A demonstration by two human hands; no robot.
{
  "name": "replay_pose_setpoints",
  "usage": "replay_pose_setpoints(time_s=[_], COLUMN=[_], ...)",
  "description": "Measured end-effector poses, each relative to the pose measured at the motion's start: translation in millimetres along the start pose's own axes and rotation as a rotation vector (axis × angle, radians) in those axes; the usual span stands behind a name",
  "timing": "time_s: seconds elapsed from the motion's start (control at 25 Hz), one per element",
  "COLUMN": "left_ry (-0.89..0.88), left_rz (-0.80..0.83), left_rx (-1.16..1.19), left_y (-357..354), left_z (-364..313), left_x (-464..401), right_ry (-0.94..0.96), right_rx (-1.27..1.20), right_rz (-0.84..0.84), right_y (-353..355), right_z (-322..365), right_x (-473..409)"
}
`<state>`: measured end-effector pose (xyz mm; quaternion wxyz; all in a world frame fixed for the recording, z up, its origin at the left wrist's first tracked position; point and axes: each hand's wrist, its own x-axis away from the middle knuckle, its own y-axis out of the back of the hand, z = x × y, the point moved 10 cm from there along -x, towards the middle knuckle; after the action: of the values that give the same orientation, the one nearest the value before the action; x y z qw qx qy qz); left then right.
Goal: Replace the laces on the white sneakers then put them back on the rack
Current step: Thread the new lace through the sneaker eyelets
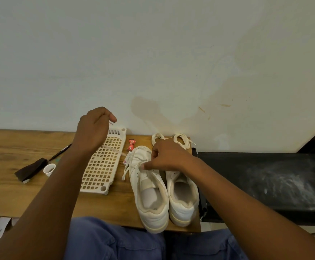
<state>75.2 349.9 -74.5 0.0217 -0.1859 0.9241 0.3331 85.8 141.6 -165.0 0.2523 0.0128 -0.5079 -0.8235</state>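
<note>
The two white sneakers (164, 194) stood side by side on the wooden table (12, 147), heels toward the person. The left hand (92, 128) was raised, pinching a stretched lace (113, 150). The right hand (164, 156) rested on the left sneaker, fingers curled at its eyelets; the spare laces (171, 138) lay behind.

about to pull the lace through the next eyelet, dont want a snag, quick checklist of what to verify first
1. Lace end gripped: left hand pinches the lace, raised above the plastic grid. Ok.
2. Shoe steadied: right hand rests on the left sneaker at the eyelets. Ok.
3. Lace path clear: it crosses the grid and small packets. Cannot tell.
4. Loose tail beside the sneaker: unheld, hangs free. Not ok.
5. Spare laces: coiled behind the shoes, out of the way. Ok.
</note>
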Motion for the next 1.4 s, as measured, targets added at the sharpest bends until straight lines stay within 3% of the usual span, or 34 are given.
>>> replay_pose_setpoints(time_s=[0.08, 0.24, 0.32, 0.44, 0.56, 0.8, 1.2, 1.4], left_ry=[-0.016, 0.052, 0.104, 0.067, 0.016, 0.015, 0.044, 0.057], left_rz=[0.07, 0.45, 0.605, 0.705, 0.747, 0.776, 0.752, 0.788], left_rx=[0.117, 0.249, 0.199, 0.017, -0.164, -0.27, -0.218, -0.216], left_y=[-6, -53, -75, -91, -104, -132, -152, -151], left_z=[-2, -8, -5, -1, 9, 23, 30, 29], left_x=[-1, 17, 30, 37, 40, 40, 38, 40], right_ry=[-0.035, -0.232, -0.302, -0.372, -0.407, -0.428, -0.397, -0.285], right_rx=[-0.022, -0.28, -0.332, -0.409, -0.457, -0.517, -0.551, -0.515], right_rz=[0.027, 0.082, 0.112, 0.15, 0.183, 0.214, 0.205, 0.199], right_y=[-6, -10, -12, -17, -21, -25, -26, -20], right_z=[0, -19, -28, -36, -41, -46, -46, -37], right_x=[1, 4, 3, 3, 2, -1, -3, -2])
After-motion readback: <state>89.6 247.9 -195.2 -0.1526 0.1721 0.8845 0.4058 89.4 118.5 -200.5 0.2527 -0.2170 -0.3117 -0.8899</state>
